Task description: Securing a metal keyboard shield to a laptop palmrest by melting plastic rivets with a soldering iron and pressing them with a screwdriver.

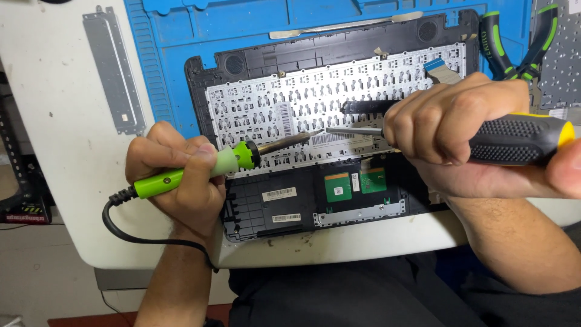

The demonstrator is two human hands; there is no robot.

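My left hand (181,175) grips a green soldering iron (242,156) by its handle, its metal tip pointing right at the middle of a silver keyboard backplate (254,109). My right hand (448,127) holds a screwdriver with a black and yellow handle (520,139); its shaft points left and meets the iron's tip near a barcode sticker. The backplate sits in an upturned black laptop palm-rest case (266,212) with two small green circuit boards (339,186) below it.
A blue work mat (157,54) lies under the case on a white table (54,151). A grey metal bracket (115,72) rests at the left. Green-handled pliers (514,42) lie top right beside another keyboard plate (563,60). The iron's black cord (121,233) loops off the table's front edge.
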